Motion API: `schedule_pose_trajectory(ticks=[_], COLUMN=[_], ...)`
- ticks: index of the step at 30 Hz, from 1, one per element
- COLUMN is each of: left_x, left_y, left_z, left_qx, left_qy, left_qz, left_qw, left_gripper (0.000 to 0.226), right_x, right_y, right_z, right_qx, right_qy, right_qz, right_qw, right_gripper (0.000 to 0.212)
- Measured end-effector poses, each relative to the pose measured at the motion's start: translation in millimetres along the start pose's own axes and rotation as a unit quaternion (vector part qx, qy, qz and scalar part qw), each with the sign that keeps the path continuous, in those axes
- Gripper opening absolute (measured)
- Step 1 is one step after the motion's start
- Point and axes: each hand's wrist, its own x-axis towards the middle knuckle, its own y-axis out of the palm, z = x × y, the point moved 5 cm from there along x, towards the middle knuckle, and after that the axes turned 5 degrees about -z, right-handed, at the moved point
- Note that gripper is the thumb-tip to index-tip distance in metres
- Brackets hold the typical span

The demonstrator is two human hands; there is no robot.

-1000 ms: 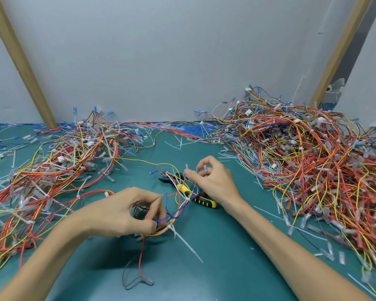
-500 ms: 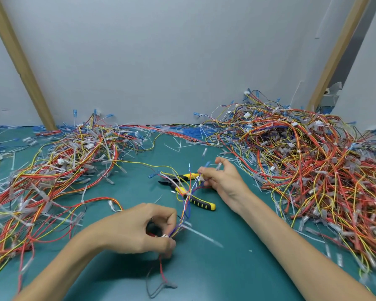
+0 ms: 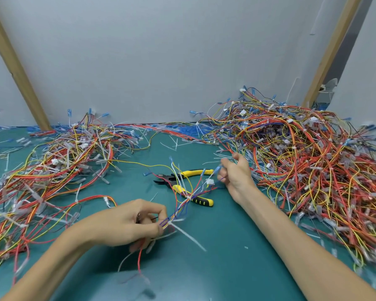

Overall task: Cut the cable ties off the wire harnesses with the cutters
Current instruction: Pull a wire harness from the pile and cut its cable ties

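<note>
Held wire harness (image 3: 189, 198): thin bundle of red, blue, yellow & white leads, stretched at a slant between my two hands, above the mat. A white cable tie (image 3: 188, 235) sits on the bundle right at my L fingertips, its long tail pointing toward me and to the R; a second tie looks to wrap the bundle approx. midway between the hands.

L hand (image 3: 126, 222): thumb & curled fingers pinch the near end of the harness at the tie; loose red & white leads hang below the hand.

R hand (image 3: 234, 174): fingers curled round the far ends of the leads, incl. a blue terminal and a small white connector. The hands are well apart, R farther from me.

Cutters (image 3: 174, 181): yellow/black handles, lying on the mat between the hands and under the stretched harness, handles spread; neither hand touches them.

Left pile (image 3: 59, 168): tangled harnesses beyond and outside my L hand. Right pile (image 3: 302, 166): larger, just beside and beyond my R hand. Cut tie scraps (image 3: 172, 144) lie beyond the cutters. Green mat (image 3: 226, 268); grey wall (image 3: 161, 61) behind.
</note>
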Motion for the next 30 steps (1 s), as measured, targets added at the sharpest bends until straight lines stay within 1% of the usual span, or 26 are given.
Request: schedule_pose_trajectory(ticks=[3, 5, 8, 11, 12, 13, 15, 16, 17, 19, 21, 22, 24, 26, 28, 30], left_x=[-2.4, -3.6, -5.0, -7.5, -7.6, -6.9, -4.2, -2.1, 0.9, 10.2, 19.4, 22.4, 22.8, 16.7, 9.4, 2.8], left_y=[-5.0, -12.2, -29.7, -43.2, -44.9, -45.5, -45.1, -43.7, -40.9, -32.0, -23.1, -20.8, -21.3, -26.9, -37.0, -45.9], left_z=[6.1, 8.6, 11.2, 12.0, 11.3, 9.7, 4.1, -1.5, -8.9, -24.2, -32.2, -31.6, -28.2, -25.5, -23.5, -22.9], left_qx=[0.004, 0.019, 0.064, 0.157, 0.166, 0.153, 0.104, 0.101, 0.116, 0.191, 0.299, 0.329, 0.337, 0.312, 0.297, 0.29], left_qy=[0.0, 0.009, 0.031, 0.039, 0.04, 0.044, 0.06, 0.076, 0.097, 0.138, 0.149, 0.142, 0.128, 0.126, 0.131, 0.138], left_qz=[0.0, -0.027, -0.12, -0.212, -0.242, -0.275, -0.362, -0.4, -0.421, -0.403, -0.36, -0.344, -0.342, -0.367, -0.394, -0.419], left_qw=[1.0, 0.999, 0.99, 0.964, 0.955, 0.948, 0.925, 0.908, 0.894, 0.884, 0.871, 0.868, 0.868, 0.867, 0.86, 0.849], left_gripper=[0.011, 0.015, 0.021, 0.03, 0.03, 0.029, 0.017, 0.013, 0.016, 0.03, 0.035, 0.033, 0.021, 0.009, 0.009, 0.009], right_x=[4.5, 5.2, 6.1, 4.3, 2.5, 0.3, -7.7, -12.8, -17.6, -25.2, -28.8, -29.0, -28.1, -27.8, -28.1, -28.6], right_y=[-7.8, -9.8, -15.8, -17.2, -15.7, -13.5, -8.4, -5.0, -0.7, 7.8, 13.4, 15.6, 18.1, 17.8, 17.8, 19.6], right_z=[3.8, 7.0, 15.0, 15.8, 15.6, 15.9, 19.2, 21.0, 22.1, 20.8, 16.7, 14.3, 9.9, 9.3, 10.0, 8.9], right_qx=[-0.047, -0.08, -0.17, -0.265, -0.305, -0.336, -0.368, -0.371, -0.37, -0.374, -0.393, -0.406, -0.43, -0.436, -0.436, -0.448], right_qy=[-0.06, -0.112, -0.198, -0.243, -0.259, -0.281, -0.343, -0.377, -0.41, -0.448, -0.442, -0.428, -0.395, -0.386, -0.391, -0.401], right_qz=[0.016, 0.013, -0.008, -0.035, -0.045, -0.052, -0.053, -0.038, -0.014, 0.043, 0.089, 0.111, 0.146, 0.156, 0.158, 0.159], right_qw=[0.997, 0.99, 0.965, 0.932, 0.915, 0.897, 0.863, 0.848, 0.834, 0.811, 0.802, 0.8, 0.798, 0.798, 0.795, 0.783], right_gripper=[0.027, 0.03, 0.029, 0.022, 0.019, 0.018, 0.017, 0.017, 0.017, 0.018, 0.025, 0.028, 0.028, 0.024, 0.021, 0.018])
